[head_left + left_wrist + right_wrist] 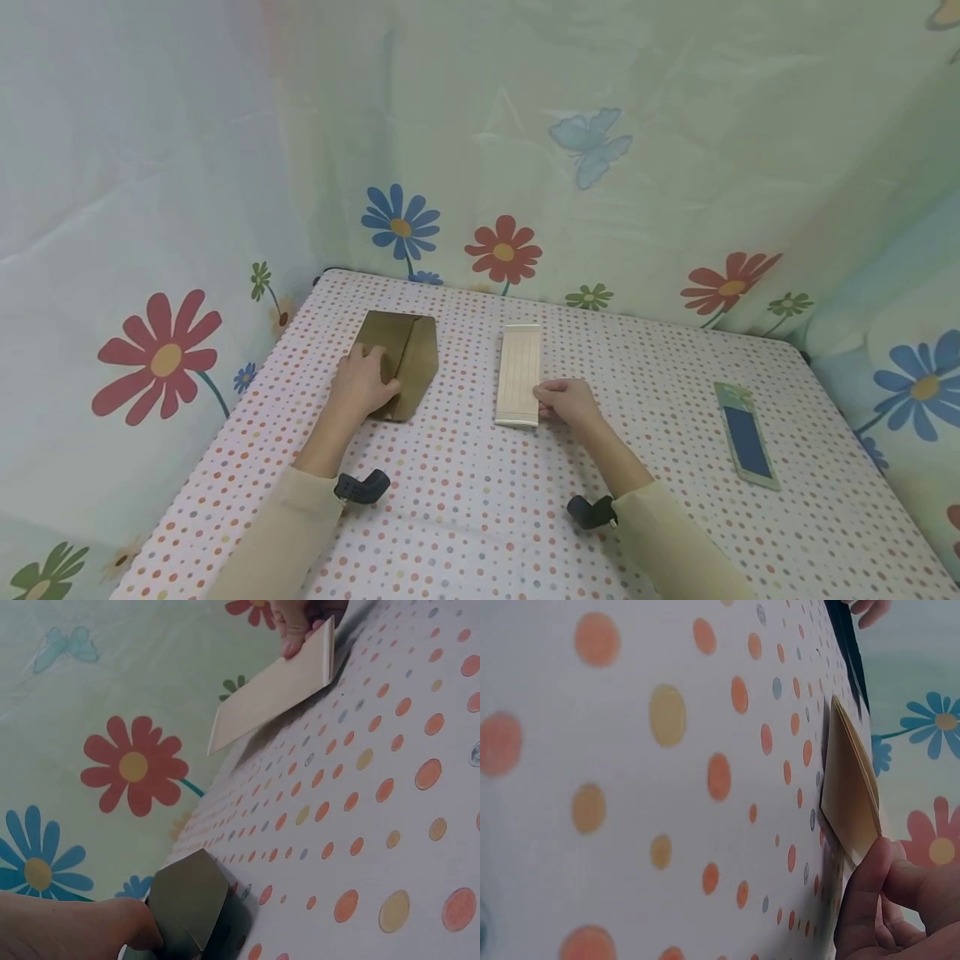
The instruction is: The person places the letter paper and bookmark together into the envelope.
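"As we look down on the dotted cloth [480,525], it's the right hand [573,404] in the action, thumb and fingertips pinched together on the folded paper [519,375]!"

"And where's that paper, measured from the hand?"

"Just to its left, running away ahead of the fingers. They've got the right edge only, down towards the near end. From the right wrist you can see the layers edge-on, right beyond the thumb tip."

"Over to the left hand [360,387], then!"

"Loosely spread, this one, a clear gap between thumb and forefinger, resting on the brown envelope [416,358]. Most of that envelope shows to the hand's right and ahead of it, a slanting seam close by the thumb."

"So the paper sits between the two hands?"

"Between them, and nearer the right, touching it! Well apart, out to the right hand's right, the blue-and-green packet [747,437] lies on the cloth."
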Tool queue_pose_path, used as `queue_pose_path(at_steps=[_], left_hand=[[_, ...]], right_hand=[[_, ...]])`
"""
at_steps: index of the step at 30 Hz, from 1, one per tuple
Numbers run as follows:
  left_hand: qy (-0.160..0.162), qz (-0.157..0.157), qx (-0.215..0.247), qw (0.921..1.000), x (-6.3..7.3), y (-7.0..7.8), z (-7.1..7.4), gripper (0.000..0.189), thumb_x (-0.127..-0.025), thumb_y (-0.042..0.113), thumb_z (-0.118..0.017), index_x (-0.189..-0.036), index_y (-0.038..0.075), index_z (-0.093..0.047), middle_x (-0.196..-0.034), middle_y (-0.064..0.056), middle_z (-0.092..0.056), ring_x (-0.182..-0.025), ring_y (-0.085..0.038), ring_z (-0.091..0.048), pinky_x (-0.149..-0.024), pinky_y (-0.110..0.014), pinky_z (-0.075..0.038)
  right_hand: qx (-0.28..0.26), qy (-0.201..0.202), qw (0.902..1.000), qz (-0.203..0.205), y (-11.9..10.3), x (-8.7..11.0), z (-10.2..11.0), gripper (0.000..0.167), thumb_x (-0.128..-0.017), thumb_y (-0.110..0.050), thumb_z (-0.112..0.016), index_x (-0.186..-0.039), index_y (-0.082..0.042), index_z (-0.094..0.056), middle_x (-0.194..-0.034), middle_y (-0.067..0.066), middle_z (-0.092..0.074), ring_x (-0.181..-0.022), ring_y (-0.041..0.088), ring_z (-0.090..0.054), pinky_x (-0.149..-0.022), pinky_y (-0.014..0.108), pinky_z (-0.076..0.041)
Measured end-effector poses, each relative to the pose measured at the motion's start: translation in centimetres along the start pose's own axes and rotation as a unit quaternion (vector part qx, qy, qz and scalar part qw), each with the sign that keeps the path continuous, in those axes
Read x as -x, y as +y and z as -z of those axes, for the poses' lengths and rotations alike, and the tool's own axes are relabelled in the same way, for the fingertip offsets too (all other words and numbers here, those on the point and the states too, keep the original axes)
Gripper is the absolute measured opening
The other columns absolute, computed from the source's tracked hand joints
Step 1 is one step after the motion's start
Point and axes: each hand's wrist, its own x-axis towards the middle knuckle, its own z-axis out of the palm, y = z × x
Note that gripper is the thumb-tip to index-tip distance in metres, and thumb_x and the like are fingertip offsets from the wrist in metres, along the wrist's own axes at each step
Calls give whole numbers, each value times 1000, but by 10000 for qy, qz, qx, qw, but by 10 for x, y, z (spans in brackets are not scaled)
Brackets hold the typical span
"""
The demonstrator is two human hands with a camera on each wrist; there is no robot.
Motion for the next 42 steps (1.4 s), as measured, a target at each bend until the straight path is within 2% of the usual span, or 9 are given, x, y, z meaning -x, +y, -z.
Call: queue_pose_path(at_steps=[14, 20, 42], left_hand=[[-78, -43, -4, 10000, -4, 7, 0, 67, -82, 36, -64, -140, 8, -43, -142, -25, -35, -123, -45, -43, -90, -59, -45], [-61, 9, 33, 10000, -3, 5, 2, 68, -81, 36, -65, -140, 9, -43, -142, -25, -34, -124, -45, -43, -90, -60, -45], [8, 31, 58, 10000, -1, 1, 0, 70, -81, 35, -66, -140, 8, -42, -142, -25, -35, -122, -46, -44, -91, -59, -45]], right_hand=[[-252, -132, 9996, 64, -6, 4, -10, 31, -90, -19, -63, -113, 2, -62, -92, 9, -67, -67, 8, -65, -68, 22, -56], [-137, -220, 9996, 105, -10, 2, -21, 30, -89, -19, -63, -112, 0, -63, -90, 8, -67, -68, 8, -64, -68, 22, -56], [-343, -577, 9974, 250, -28, 10, -57, 29, -87, -19, -66, -110, 0, -65, -88, 9, -69, -66, 8, -65, -68, 22, -56]])
